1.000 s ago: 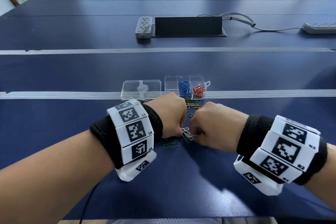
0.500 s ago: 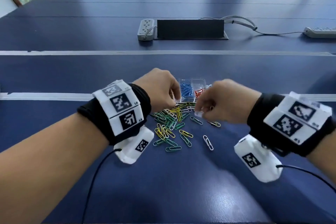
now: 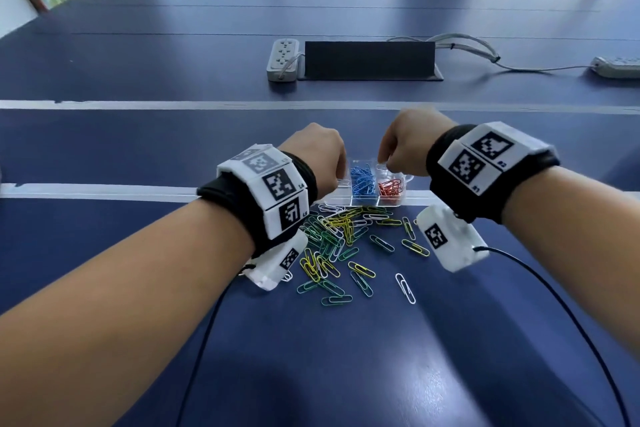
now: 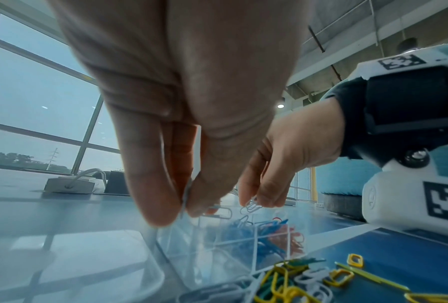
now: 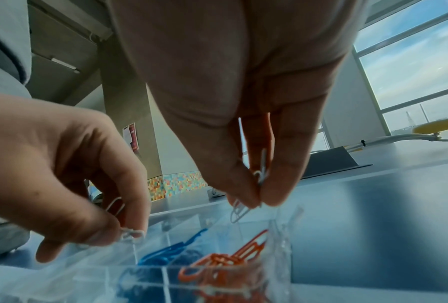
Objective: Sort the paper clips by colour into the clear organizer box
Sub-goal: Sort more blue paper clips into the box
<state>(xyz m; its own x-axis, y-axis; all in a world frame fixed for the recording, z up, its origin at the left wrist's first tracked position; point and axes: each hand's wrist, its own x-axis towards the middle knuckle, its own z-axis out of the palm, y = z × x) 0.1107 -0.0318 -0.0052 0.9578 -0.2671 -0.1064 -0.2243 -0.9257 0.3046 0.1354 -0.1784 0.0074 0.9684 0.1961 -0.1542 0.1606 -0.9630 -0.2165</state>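
Observation:
The clear organizer box point(image 3: 363, 204) stands just beyond a loose pile of green, yellow and white paper clips point(image 3: 337, 239). Blue clips point(image 3: 362, 180) fill its middle compartment and red clips point(image 3: 390, 188) the right one. My left hand point(image 3: 337, 175) hovers over the box's left end and pinches white clips point(image 4: 185, 202) between thumb and fingers. Over the box's far right side, my right hand point(image 3: 385, 166) pinches white clips point(image 5: 261, 178), one of which dangles point(image 5: 239, 211) over the box point(image 5: 217, 285).
One white clip point(image 3: 405, 288) lies alone near the pile's right. The box's clear lid point(image 4: 74, 266) lies flat to its left. Farther back are a power strip point(image 3: 283, 59), a black cable hatch point(image 3: 369, 61) and another strip point(image 3: 616, 66). Chairs line the far edge.
Both hands have lifted off the clip pile and moved forward to above the box, each carrying white clips. The pile they covered is now in plain sight.

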